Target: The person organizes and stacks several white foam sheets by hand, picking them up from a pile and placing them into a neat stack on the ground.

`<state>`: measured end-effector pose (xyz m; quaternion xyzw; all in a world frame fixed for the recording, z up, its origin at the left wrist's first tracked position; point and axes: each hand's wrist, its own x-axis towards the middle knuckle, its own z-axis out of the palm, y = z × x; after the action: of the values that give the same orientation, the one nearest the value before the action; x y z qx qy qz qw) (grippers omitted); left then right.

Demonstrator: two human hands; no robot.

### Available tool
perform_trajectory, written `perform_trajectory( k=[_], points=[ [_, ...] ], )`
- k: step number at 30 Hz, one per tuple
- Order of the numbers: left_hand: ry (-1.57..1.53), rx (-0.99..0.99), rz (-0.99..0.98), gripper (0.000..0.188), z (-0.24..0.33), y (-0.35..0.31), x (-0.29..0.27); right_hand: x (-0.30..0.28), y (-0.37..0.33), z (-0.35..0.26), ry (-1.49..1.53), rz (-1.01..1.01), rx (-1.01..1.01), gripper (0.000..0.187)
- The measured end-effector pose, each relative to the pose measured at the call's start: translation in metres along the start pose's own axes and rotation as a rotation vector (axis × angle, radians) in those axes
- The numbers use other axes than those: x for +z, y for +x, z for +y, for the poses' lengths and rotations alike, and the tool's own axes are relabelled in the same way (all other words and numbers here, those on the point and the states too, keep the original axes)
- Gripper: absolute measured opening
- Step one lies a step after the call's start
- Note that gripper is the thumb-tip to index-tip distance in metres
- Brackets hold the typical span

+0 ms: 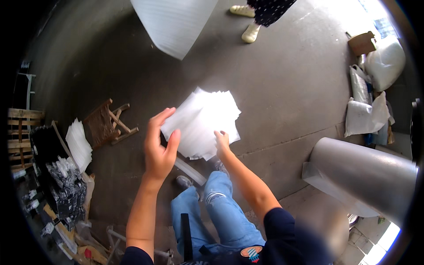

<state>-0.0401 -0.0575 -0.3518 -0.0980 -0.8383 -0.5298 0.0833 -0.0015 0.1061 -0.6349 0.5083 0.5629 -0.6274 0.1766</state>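
Note:
A fanned stack of thin white sheets (201, 121), which look like packing foam, is held out in front of me above the floor. At its near right edge my right hand (222, 143) is closed, the fingers pinching the sheets. My left hand (160, 150) is beside the left edge, thumb and fingers spread apart with nothing in them. Whether its fingertips touch the sheets I cannot tell. Below the stack, a strip of pale translucent material (190, 171) shows near my shoe.
A large roll of clear film (364, 176) stands at the right, with plastic bags (364, 115) beyond it. A low wooden stool (110, 122) is at the left, near more white sheets (78, 145). Ahead are a hanging pale sheet (174, 24) and another person's shoes (251, 33).

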Motion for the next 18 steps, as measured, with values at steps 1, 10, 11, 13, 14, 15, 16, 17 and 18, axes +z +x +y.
perform_trajectory(
  k=[1, 10, 11, 13, 14, 15, 16, 17, 18],
  points=[
    [-0.064, 0.111, 0.079, 0.045, 0.044, 0.001, -0.026, -0.006, -0.054, -0.044, 0.128, -0.263, -0.180, 0.052],
    [-0.292, 1.220, 0.278, 0.070, 0.359, 0.023, -0.176, -0.186, -0.612, -0.342, 0.696, -1.298, -1.916, 0.033],
    [-0.305, 1.275, 0.306, 0.070, 0.383, 0.025, -0.184, -0.199, -0.637, -0.348, 0.653, -1.346, -1.987, 0.034],
    [-0.308, 1.392, 0.376, 0.070, 0.430, 0.018, -0.198, -0.224, -0.681, -0.354, 0.602, -1.395, -2.095, 0.037],
    [-0.321, 1.429, 0.403, 0.069, 0.448, 0.019, -0.202, -0.234, -0.696, -0.357, 0.571, -1.388, -2.140, 0.038],
    [-0.325, 1.467, 0.426, 0.069, 0.461, 0.016, -0.204, -0.245, -0.707, -0.356, 0.555, -1.387, -2.181, 0.039],
    [-0.325, 1.503, 0.456, 0.069, 0.474, 0.014, -0.205, -0.253, -0.715, -0.358, 0.536, -1.375, -2.222, 0.040],
    [-0.324, 1.515, 0.479, 0.069, 0.486, 0.009, -0.205, -0.261, -0.726, -0.358, 0.517, -1.363, -2.249, 0.041],
    [-0.322, 1.520, 0.495, 0.068, 0.491, 0.009, -0.206, -0.265, -0.730, -0.361, 0.504, -1.355, -2.262, 0.043]
  ],
)
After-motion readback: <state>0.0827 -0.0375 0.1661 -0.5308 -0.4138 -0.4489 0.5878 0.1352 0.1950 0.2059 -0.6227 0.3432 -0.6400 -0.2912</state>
